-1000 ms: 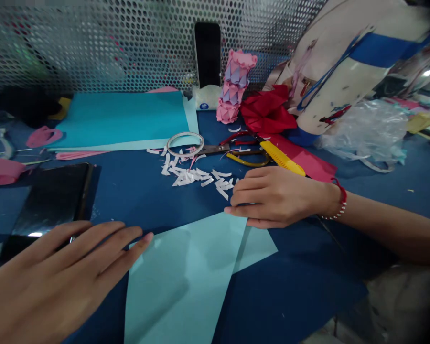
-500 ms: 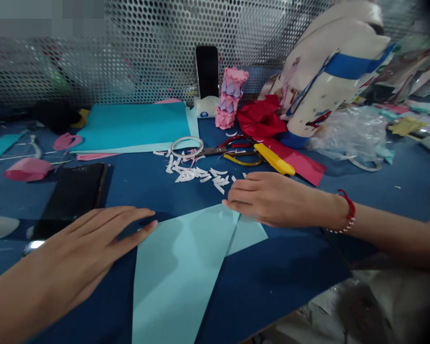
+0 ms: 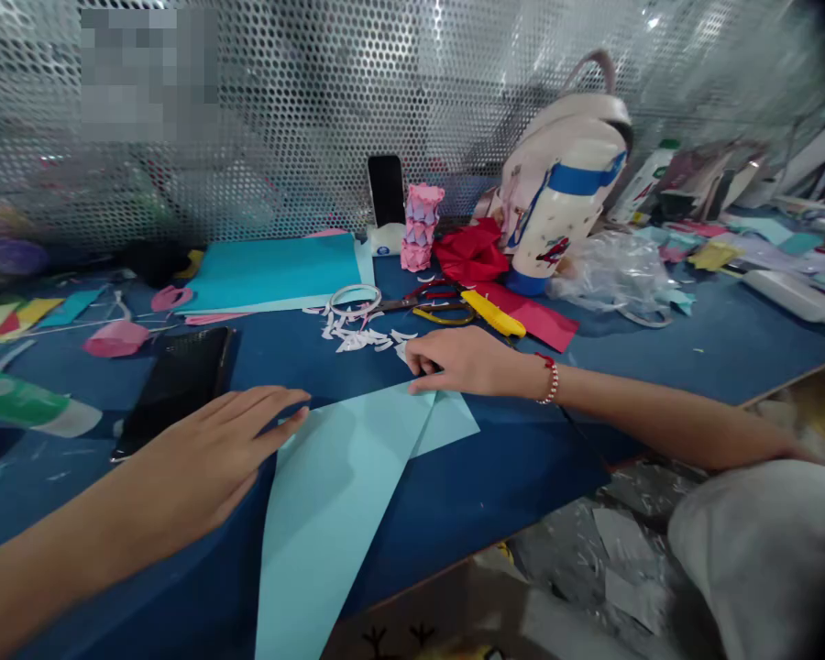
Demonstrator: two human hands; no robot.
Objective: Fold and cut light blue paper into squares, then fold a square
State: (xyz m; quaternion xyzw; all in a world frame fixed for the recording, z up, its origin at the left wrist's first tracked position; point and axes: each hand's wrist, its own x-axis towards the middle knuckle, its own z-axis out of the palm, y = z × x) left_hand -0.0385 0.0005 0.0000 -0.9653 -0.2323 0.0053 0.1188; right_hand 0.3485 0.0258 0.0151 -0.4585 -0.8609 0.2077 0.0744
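Two hands frame the far edge of a light-blue sheet of paper [image 3: 336, 477], which lies on the surface [image 3: 440, 513] between their fingers and stretches back toward the person. The left hand [image 3: 210, 454] is loosely spread, thumb at the sheet's left corner, likely steadying it. The right hand [image 3: 474, 362] is curled, thumb on the edge beside a paper flap [image 3: 450, 426], seemingly keeping both layers lined up; whether it pinches, I cannot tell. Beyond the right fingers, scissors [image 3: 412, 301] and white paper scraps [image 3: 361, 339] sit apart, presumably leaving room.
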